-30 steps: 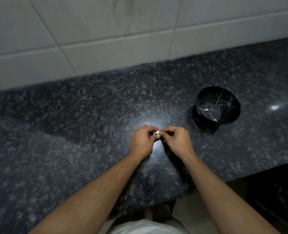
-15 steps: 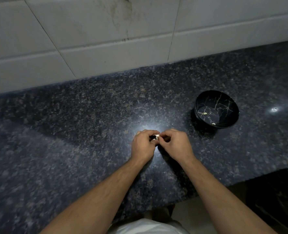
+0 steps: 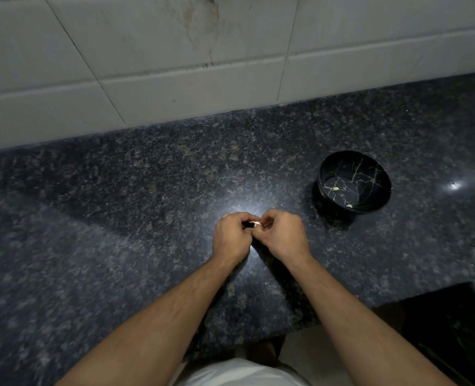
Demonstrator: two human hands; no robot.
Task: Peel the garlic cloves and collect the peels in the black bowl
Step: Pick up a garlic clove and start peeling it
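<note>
A small pale garlic clove (image 3: 256, 224) shows between the fingertips of both hands, just above the dark granite counter (image 3: 119, 207). My left hand (image 3: 231, 237) grips it with curled fingers, and my right hand (image 3: 283, 236) pinches it from the other side. Most of the clove is hidden by the fingers. The black bowl (image 3: 354, 166) with thin gold veins stands to the right of my hands, a hand's width away. Two small pale bits lie inside it.
A white tiled wall (image 3: 175, 65) runs along the back of the counter. The counter's front edge steps back at the lower right, where a dark opening (image 3: 447, 316) lies below. A bright light spot (image 3: 453, 186) reflects right of the bowl.
Both hands stay together on the clove with only small finger movements. The camera view has shifted slightly, so the bowl and hands sit a little lower in frame.
</note>
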